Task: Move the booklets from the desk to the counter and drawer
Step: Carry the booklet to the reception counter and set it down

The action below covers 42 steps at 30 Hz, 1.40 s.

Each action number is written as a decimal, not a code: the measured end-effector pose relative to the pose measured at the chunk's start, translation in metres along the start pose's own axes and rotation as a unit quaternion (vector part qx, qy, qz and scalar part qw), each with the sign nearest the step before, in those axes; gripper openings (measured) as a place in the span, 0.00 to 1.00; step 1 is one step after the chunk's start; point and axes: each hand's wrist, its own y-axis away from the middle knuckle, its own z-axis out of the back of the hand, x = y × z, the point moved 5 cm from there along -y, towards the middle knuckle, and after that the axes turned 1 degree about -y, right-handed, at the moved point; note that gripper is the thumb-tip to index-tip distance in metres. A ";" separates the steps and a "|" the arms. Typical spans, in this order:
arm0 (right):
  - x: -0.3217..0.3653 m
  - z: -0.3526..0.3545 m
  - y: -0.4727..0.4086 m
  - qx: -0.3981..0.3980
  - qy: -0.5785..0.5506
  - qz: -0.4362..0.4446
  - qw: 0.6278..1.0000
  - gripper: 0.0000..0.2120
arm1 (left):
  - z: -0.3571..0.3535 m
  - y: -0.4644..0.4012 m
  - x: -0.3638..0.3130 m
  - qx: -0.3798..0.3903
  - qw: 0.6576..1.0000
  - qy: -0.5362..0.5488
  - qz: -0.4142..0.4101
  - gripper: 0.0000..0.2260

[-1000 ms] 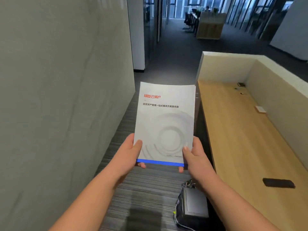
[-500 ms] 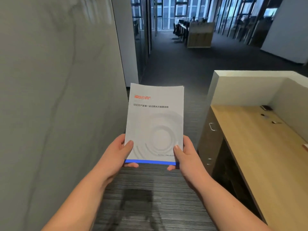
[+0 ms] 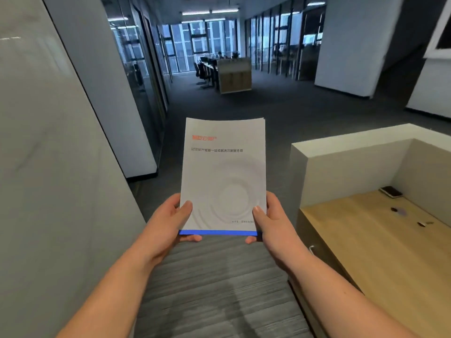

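Observation:
A stack of white booklets [image 3: 223, 172] with an orange logo, a grey swirl and a blue strip along the near edge is held in front of me over the carpet. My left hand [image 3: 168, 222] grips its near left corner, thumb on the cover. My right hand [image 3: 274, 222] grips the near right corner the same way. The wooden desk [image 3: 380, 250] lies to my right, behind a white raised counter wall [image 3: 341, 152].
A grey wall panel [image 3: 48, 167] runs close along my left. A dark phone [image 3: 391, 191] and small bits lie at the desk's far end. A drawer handle [image 3: 311, 248] shows on the desk's side. Ahead, a carpeted corridor leads to a wooden cabinet [image 3: 234, 75].
The view has lifted and turned left along the corridor. The desk has slid to the right edge. Both hands still hold the booklets the same way.

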 end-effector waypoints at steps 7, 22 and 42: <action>0.040 -0.006 -0.234 -0.030 -0.029 0.011 0.999 0.12 | 0.023 -0.236 -0.074 0.045 0.999 0.011 -0.016 0.10; 0.026 0.093 -0.607 -0.285 -0.045 0.074 0.955 0.10 | -0.071 -0.709 -0.141 0.267 0.958 -0.049 -0.089 0.11; 0.050 0.503 -0.763 -0.644 0.028 0.105 0.757 0.12 | -0.602 -0.991 -0.211 0.619 0.775 -0.034 -0.121 0.12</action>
